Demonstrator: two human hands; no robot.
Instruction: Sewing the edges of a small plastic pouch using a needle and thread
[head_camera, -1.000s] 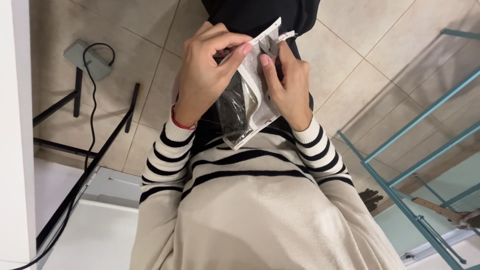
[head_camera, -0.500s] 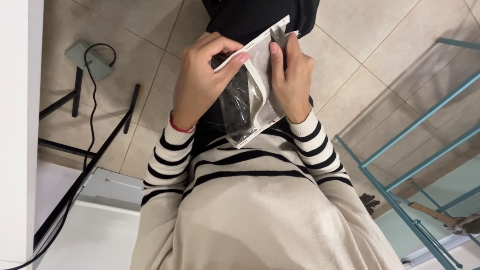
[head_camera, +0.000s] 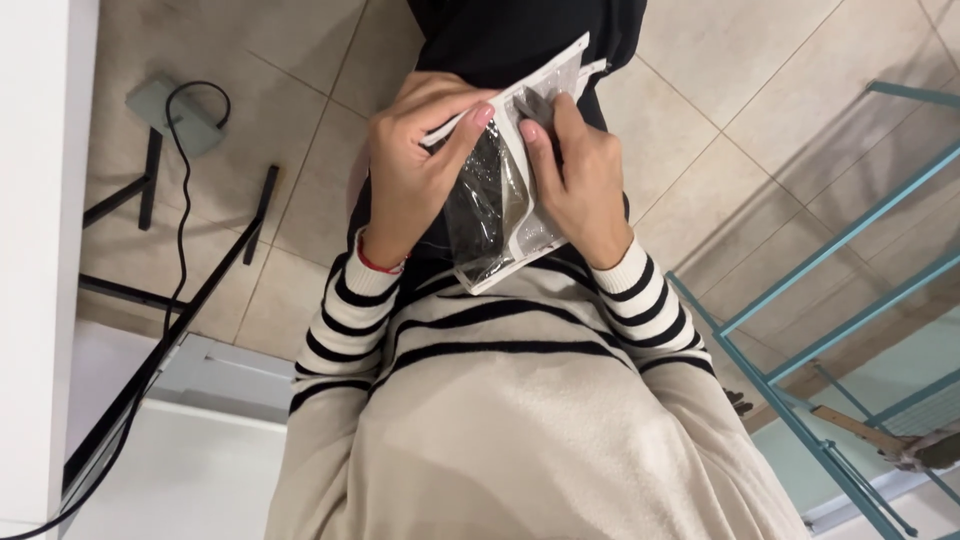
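Both hands hold a clear plastic pouch (head_camera: 497, 215) with a white rim and dark contents, in front of my striped cream sweater. My left hand (head_camera: 410, 175) pinches the pouch's upper edge between thumb and fingers. A red thread bracelet circles that wrist. My right hand (head_camera: 585, 185) grips the pouch's right side, thumb pressed on its front near the top corner. The pouch tilts, its upper corner pointing away from me.
Beige floor tiles (head_camera: 700, 120) lie below. At left stand black metal stand legs (head_camera: 210, 275), a black cable and a grey power adapter (head_camera: 178, 112), beside a white panel (head_camera: 40, 250). A teal metal rack (head_camera: 800, 300) stands at right.
Both hands have shifted their fingers along the pouch's top edge. The pouch stays in front of my body, with only a slight change in tilt.
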